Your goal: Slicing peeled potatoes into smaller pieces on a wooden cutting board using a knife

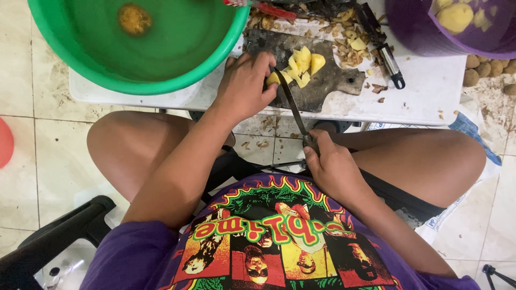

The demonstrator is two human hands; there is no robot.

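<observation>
Worktop: a low white worktop (430, 91) stands in front of the seated person's knees and carries everything below.
Green basin: a large round green plastic basin (54, 48) sits at the worktop's far left corner, holding water and one yellowish lump.
Purple bowl: a purple plastic bowl (408, 32) of peeled yellow pieces stands at the far right corner.
Cutting board: a dark, worn cutting board (328, 86) lies at the middle of the near edge, with peel scraps (344, 48) behind it toward the far edge.
Left hand: the left hand (244, 86) lies curled, fingers bent down, on the board's left end, pinning a pale yellow peeled potato piece (275, 79) just beside the heap of cut chunks (302, 64).
Knife: a long dark-bladed kitchen knife (290, 102) runs from the pinned piece back over the near edge.
Right hand: the right hand (330, 164) is closed tight round the knife's handle, off the worktop and above the lap.
Peeler: a black-handled peeler (384, 51) lies right of the board.
Doing it well: in my judgement, the left fingertips should stay tucked back from the blade, the piece should rest on a flat face, and the cut should come straight down so the chunks match.
</observation>
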